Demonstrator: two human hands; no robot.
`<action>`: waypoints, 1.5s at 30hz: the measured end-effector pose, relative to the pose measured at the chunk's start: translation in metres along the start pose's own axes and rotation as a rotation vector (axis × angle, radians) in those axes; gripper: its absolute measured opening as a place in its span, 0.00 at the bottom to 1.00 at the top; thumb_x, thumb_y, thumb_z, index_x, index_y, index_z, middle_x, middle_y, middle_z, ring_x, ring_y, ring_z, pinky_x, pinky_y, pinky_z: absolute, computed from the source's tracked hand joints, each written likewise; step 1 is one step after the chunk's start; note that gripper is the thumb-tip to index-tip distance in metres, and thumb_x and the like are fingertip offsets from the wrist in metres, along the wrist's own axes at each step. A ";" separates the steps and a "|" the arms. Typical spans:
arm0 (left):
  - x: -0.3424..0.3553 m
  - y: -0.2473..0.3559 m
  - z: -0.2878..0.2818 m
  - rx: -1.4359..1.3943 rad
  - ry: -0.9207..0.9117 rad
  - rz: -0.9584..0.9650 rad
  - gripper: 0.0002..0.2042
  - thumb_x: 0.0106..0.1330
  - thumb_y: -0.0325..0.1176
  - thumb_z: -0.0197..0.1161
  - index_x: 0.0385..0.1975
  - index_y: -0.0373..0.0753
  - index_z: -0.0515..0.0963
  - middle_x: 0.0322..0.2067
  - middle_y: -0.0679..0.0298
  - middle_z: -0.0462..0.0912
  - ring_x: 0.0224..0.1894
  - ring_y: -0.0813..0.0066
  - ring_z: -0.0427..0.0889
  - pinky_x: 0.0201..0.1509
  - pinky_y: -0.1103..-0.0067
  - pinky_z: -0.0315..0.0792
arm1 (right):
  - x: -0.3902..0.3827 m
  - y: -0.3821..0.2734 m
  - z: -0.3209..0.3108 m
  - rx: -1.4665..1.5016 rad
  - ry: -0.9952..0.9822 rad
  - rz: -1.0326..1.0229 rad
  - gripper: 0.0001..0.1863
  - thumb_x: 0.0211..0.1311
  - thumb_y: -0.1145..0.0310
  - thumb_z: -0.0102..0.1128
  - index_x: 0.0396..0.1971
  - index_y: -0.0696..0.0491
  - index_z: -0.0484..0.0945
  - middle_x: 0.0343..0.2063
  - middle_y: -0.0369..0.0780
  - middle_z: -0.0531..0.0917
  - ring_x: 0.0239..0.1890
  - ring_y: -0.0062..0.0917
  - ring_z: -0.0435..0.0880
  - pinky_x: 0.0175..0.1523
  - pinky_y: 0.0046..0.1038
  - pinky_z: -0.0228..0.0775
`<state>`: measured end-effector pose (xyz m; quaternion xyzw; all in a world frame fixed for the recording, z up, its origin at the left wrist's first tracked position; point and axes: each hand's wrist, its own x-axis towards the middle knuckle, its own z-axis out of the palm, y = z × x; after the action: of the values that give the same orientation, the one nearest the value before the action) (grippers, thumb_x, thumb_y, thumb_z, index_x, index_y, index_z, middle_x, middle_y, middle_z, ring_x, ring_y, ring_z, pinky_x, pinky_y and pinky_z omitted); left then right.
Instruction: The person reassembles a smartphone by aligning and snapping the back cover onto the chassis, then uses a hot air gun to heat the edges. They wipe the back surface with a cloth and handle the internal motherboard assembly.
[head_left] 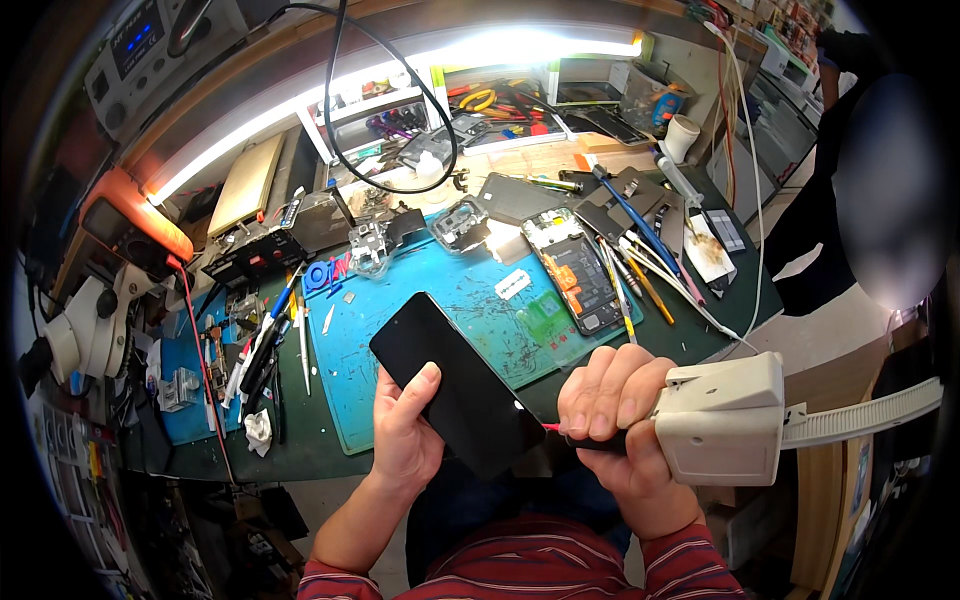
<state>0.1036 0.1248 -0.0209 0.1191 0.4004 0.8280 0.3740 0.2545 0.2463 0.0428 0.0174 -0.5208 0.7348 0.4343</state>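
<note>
My left hand (408, 425) is closed on a black smartphone (462, 385), thumb on the dark glass and the other fingers behind it. The phone is tilted above the front edge of the blue work mat (380, 310). At its lower right corner, my right hand (618, 405) is wrapped round a dark handle-like piece (600, 440) with a thin red end, which points at the phone's bottom edge. Whether the red end touches the phone, I cannot tell. A cream box-shaped device (720, 420) with a ribbed band hides part of that hand.
An opened phone (580, 275) lies on the mat's right, beside tweezers and a blue pen-like tool (640, 220). Clear plastic parts (370, 248) sit behind. Left are an orange multimeter (135, 220), scattered tools and a microscope-like device (85, 325). A black cable (390, 190) hangs in front. A person (830, 200) stands right.
</note>
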 end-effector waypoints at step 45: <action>-0.007 0.112 -0.022 0.662 -0.758 -0.392 0.37 0.67 0.45 0.66 0.71 0.35 0.57 0.60 0.48 0.74 0.64 0.60 0.73 0.68 0.65 0.68 | -0.022 -0.026 -0.048 -0.249 -0.475 0.900 0.26 0.54 0.73 0.72 0.54 0.57 0.76 0.45 0.39 0.85 0.50 0.24 0.82 0.58 0.29 0.73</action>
<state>0.0386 0.0624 0.0495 0.4442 0.4918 0.4712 0.5821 0.3054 0.2726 0.0296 -0.0939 -0.6442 0.7571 -0.0557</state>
